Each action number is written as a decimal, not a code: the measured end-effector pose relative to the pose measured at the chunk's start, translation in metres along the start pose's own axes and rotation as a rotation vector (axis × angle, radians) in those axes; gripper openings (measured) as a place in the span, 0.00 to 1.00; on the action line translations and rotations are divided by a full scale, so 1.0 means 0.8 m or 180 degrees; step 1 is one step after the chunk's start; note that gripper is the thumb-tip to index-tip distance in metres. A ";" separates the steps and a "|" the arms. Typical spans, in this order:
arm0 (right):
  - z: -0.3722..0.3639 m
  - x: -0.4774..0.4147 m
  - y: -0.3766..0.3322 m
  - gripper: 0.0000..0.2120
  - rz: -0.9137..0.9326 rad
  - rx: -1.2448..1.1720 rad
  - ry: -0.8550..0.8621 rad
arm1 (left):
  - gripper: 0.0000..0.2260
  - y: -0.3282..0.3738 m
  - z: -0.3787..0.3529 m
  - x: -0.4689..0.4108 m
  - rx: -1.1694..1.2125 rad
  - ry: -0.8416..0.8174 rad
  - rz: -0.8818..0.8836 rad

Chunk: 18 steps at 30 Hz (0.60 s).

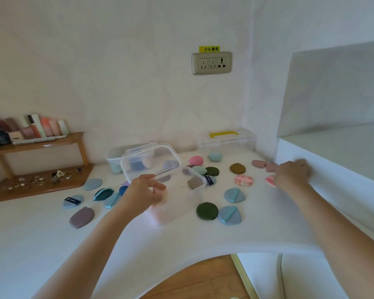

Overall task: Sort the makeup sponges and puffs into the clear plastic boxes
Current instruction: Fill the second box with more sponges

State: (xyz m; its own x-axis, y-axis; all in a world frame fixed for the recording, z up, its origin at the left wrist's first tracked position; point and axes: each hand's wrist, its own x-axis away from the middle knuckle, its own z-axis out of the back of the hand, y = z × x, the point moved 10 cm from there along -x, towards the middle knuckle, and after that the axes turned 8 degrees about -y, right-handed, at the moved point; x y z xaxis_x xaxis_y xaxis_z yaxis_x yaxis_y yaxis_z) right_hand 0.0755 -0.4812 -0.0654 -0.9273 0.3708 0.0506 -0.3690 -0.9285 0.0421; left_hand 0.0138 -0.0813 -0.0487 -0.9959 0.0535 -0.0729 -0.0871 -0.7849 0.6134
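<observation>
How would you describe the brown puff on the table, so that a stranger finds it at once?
Start at the wall socket and look straight down to the white table. Just right of the open clear box, beyond the pink patterned puff, lies the brown puff. It is the only mustard-brown one; its neighbours are pink, green or blue.

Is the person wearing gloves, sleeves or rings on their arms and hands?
No. The left hand and right hand are bare, with no gloves. Both forearms are uncovered all the way to the picture's edge, so no sleeves show. No rings, watch or bracelets are visible.
</observation>
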 end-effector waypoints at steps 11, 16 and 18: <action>0.062 0.024 -0.051 0.22 0.0674 -0.1479 0.0327 | 0.10 0.000 -0.002 0.003 0.0093 -0.0091 0.0043; 0.114 0.124 -0.192 0.20 0.2683 -0.1760 -0.0316 | 0.13 -0.004 -0.004 0.001 0.0090 -0.0116 0.0080; 0.108 0.164 -0.239 0.20 0.3090 -0.1589 -0.0756 | 0.14 -0.007 -0.004 0.000 0.0113 -0.0135 0.0090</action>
State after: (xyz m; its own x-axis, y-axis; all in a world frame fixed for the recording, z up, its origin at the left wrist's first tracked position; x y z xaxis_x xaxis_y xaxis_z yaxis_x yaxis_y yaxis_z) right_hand 0.0301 -0.2532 0.0193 -0.8199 -0.5713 0.0360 0.4722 -0.7105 -0.5217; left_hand 0.0141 -0.0788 -0.0548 -0.9980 0.0583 -0.0222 -0.0590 -0.7642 0.6423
